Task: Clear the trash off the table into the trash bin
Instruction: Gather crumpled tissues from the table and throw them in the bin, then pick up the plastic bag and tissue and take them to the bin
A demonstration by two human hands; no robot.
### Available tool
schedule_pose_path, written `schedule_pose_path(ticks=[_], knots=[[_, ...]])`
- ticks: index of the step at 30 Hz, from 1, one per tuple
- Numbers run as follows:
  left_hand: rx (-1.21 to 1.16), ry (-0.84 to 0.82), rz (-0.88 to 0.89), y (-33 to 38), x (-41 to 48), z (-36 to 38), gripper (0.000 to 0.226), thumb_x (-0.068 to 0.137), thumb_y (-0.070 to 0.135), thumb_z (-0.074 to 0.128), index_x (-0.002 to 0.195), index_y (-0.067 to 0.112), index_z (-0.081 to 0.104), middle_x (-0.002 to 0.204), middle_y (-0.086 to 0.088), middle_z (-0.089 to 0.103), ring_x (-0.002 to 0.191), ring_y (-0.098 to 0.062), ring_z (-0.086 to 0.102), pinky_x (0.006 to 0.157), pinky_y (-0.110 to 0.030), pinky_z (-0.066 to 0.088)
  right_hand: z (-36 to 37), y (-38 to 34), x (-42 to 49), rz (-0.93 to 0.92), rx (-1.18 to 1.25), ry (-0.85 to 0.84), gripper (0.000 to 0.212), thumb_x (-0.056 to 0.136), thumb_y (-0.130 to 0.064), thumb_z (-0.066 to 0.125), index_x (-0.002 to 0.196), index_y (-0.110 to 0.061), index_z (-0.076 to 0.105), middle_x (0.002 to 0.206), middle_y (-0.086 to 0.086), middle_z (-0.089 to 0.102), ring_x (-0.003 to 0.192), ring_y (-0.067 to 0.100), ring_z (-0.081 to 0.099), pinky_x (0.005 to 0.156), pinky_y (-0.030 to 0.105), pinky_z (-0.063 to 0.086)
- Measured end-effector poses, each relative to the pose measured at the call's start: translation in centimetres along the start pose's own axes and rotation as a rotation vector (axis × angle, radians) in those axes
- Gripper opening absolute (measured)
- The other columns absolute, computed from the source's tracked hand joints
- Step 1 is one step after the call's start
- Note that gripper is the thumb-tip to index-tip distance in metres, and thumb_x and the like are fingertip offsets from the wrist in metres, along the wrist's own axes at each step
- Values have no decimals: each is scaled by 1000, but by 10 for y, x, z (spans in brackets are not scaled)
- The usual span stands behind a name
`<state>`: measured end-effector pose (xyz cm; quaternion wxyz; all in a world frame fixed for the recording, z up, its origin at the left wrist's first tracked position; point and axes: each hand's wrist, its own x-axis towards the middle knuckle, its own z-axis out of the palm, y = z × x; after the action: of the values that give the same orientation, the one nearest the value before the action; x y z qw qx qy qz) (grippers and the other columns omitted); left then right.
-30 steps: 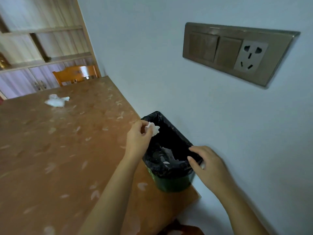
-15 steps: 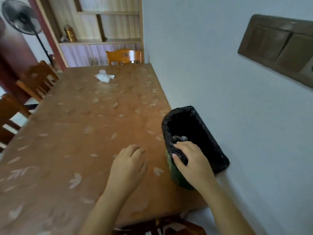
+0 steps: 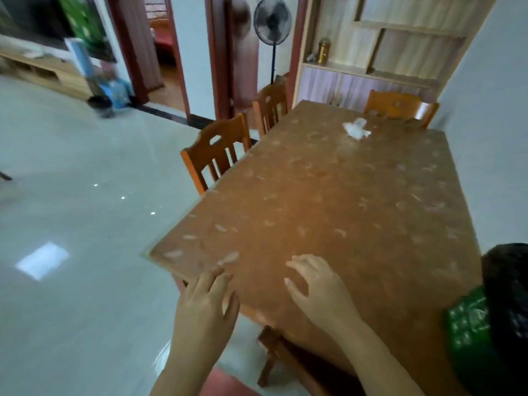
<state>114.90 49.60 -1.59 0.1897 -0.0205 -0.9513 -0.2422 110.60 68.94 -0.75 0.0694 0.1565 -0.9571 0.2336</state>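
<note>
A crumpled white tissue (image 3: 356, 129) lies at the far end of the brown patterned table (image 3: 328, 195). The green trash bin (image 3: 483, 324) with a black liner stands at the table's near right corner, partly cut off by the frame edge. My left hand (image 3: 205, 304) hovers at the table's near left edge, fingers spread, holding nothing. My right hand (image 3: 317, 287) rests over the near part of the table, fingers apart and empty, to the left of the bin.
Wooden chairs stand along the table's left side (image 3: 214, 150) and at its far end (image 3: 400, 105). Another chair (image 3: 285, 358) is tucked under the near edge. A standing fan (image 3: 273, 27) and a shelf unit (image 3: 385, 52) are behind. Pale tiled floor (image 3: 71, 224) spreads left.
My left hand dropped a tissue into the bin, then drew back. My right hand let go of the bin's rim. The view swung left, putting the bin at the right edge.
</note>
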Motion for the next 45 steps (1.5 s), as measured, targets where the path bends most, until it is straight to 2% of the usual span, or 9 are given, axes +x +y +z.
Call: schedule_pose_path(ticks=[3, 8, 11, 14, 17, 19, 25, 38, 45], knots=[[23, 22, -50, -72, -3, -31, 31, 75, 26, 46, 90, 9, 66, 92, -11, 69, 76, -33, 64, 60, -39, 53, 50, -62, 32, -73, 27, -26, 39, 79, -38, 42, 103, -17, 64, 107, 2, 65, 102, 22, 56, 84, 37, 46], [114, 37, -199, -191, -13, -84, 33, 77, 28, 43, 90, 9, 65, 95, -10, 68, 81, -32, 64, 66, -39, 52, 132, -170, 82, -168, 88, -149, 44, 81, -39, 39, 106, -12, 62, 109, 8, 63, 104, 28, 55, 87, 41, 44], [138, 45, -305, -250, -16, -108, 35, 78, 29, 42, 91, 7, 66, 97, -12, 67, 83, -34, 63, 68, -41, 52, 166, -221, 106, -192, 111, -194, 43, 77, -40, 38, 101, -14, 63, 102, 6, 66, 97, 27, 59, 80, 38, 47], [159, 53, -382, -299, -10, -122, 36, 78, 30, 42, 91, 7, 66, 97, -12, 67, 83, -34, 63, 69, -40, 50, 197, -248, 132, -200, 127, -243, 43, 76, -39, 38, 98, -12, 64, 99, 8, 66, 94, 29, 60, 78, 41, 50], [162, 51, -411, -343, 9, -124, 35, 79, 30, 42, 91, 7, 66, 96, -12, 66, 81, -34, 62, 69, -39, 51, 228, -258, 170, -193, 102, -250, 40, 77, -40, 40, 96, -14, 64, 98, 5, 67, 91, 23, 59, 78, 31, 47], [160, 38, -420, -372, 31, -122, 34, 79, 29, 42, 91, 7, 65, 96, -12, 66, 81, -34, 62, 68, -40, 52, 248, -263, 203, -182, 130, -247, 35, 77, -36, 45, 96, -13, 63, 97, 6, 66, 88, 25, 60, 77, 32, 48], [232, -28, -371, -454, 140, -123, 35, 77, 27, 42, 88, 5, 66, 93, -13, 68, 78, -35, 63, 67, -41, 51, 298, -290, 326, -165, 145, -199, 28, 76, -22, 56, 97, -5, 63, 99, 16, 65, 90, 37, 60, 77, 46, 50], [173, -45, -201, -596, 397, -104, 35, 78, 28, 43, 90, 5, 66, 94, -12, 67, 80, -34, 63, 69, -38, 50, 360, -335, 559, -72, 36, -73, 35, 78, -33, 50, 102, -11, 63, 108, 12, 64, 98, 32, 58, 81, 42, 47], [108, -61, -85, -696, 551, -89, 37, 78, 28, 42, 92, 3, 66, 96, -15, 67, 87, -37, 61, 72, -41, 48, 395, -353, 698, 94, -34, -29, 38, 77, -31, 55, 108, -10, 61, 113, 15, 61, 104, 34, 56, 84, 46, 46]])
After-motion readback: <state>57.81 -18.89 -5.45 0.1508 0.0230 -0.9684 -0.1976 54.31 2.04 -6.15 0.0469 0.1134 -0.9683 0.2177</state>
